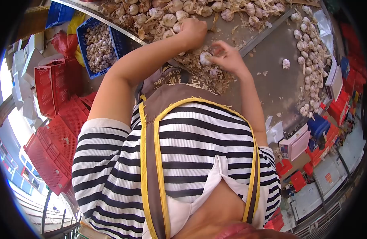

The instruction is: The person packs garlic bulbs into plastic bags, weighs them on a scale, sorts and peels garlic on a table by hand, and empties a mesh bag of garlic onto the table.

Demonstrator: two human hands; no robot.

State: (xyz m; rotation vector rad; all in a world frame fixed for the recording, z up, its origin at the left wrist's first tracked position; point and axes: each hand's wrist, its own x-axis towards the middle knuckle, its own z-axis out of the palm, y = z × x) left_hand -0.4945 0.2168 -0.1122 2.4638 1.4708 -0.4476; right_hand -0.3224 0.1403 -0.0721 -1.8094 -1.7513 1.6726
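Observation:
My left hand (pixel 194 32) reaches to the heap of garlic bulbs (pixel 169 19) at the far side of the metal table. Its fingers are curled against a garlic bulb (pixel 177 27) at the heap's near edge and partly hidden by the back of the hand. My right hand (pixel 230 59) holds a whitish garlic bulb (pixel 206 58) at its thumb and bent fingers. Under it lies a mound of dry garlic skins (pixel 215 75), close against my apron. One loose garlic bulb (pixel 286 63) sits apart on the table to the right.
A metal strip (pixel 267 32) crosses the table (pixel 271 89). Beyond it, a long row of garlic bulbs (pixel 311 67) lines the right edge. At left stand a blue crate (pixel 80 42) of garlic and red crates (pixel 50 87). A scale (pixel 295 142) is at lower right.

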